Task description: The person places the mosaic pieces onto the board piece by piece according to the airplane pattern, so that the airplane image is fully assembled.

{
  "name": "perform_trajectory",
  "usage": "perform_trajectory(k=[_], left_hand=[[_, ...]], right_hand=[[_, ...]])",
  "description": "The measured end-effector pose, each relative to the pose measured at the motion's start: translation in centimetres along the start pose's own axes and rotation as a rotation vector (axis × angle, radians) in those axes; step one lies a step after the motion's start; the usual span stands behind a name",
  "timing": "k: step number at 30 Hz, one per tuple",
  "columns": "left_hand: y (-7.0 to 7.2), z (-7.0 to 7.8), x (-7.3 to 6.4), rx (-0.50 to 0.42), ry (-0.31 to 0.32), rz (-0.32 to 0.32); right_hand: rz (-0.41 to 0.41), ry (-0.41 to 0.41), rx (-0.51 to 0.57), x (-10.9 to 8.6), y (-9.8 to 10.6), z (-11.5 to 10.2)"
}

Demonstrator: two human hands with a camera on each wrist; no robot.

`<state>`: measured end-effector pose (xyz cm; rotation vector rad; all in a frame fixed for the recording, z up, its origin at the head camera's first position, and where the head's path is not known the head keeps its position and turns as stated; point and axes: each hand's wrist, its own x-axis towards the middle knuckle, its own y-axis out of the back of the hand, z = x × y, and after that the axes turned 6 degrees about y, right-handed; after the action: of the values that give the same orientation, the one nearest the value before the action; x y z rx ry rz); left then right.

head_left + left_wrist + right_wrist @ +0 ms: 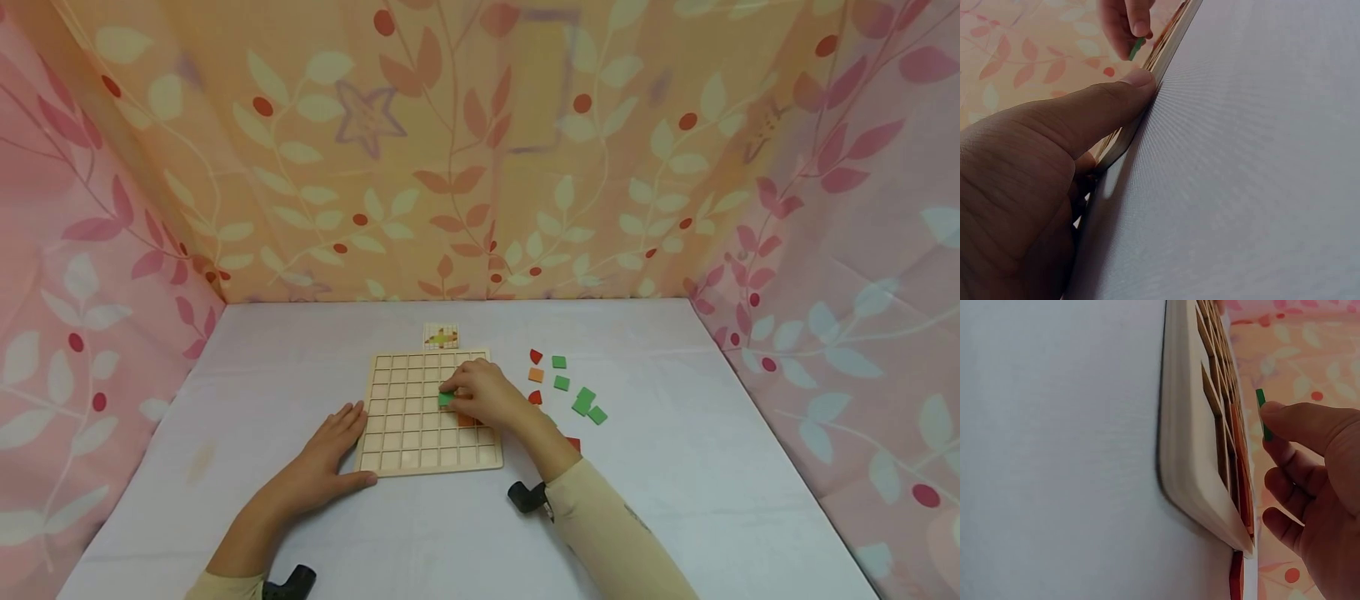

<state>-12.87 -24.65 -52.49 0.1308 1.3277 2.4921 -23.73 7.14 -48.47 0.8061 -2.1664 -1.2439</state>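
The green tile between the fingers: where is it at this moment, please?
In the head view, the green tile is pinched by the right hand above the grid board, slightly right of its middle, with an orange piece close by towards the lower right.

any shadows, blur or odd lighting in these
Head view: bright, but the card is too soft for fine detail; left wrist: dimmer, faint stripes fanning over the white cloth; right wrist: also dim, a thin dark shadow along the board.

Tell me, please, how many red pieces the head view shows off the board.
3: one red piece farthest back, one midway, one beside the right forearm, which may hide more.
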Motion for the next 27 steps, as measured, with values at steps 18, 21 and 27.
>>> perform_trajectory(k=[18,21,27], left_hand=[[-0.18,-0.23,0.17,0.016,-0.001,0.006],[-0.2,-0.25,0.18,0.015,-0.004,0.006],[-0.27,-0.34,0.12,0.018,-0.006,0.006]], right_hand=[[-0.076,-0.046,-0.063,0.5,-0.17,0.2],[-0.08,-0.051,-0.068,0.53,-0.39,0.36],[-0.087,-0.057,-0.064,0.71,-0.6,0.46]])
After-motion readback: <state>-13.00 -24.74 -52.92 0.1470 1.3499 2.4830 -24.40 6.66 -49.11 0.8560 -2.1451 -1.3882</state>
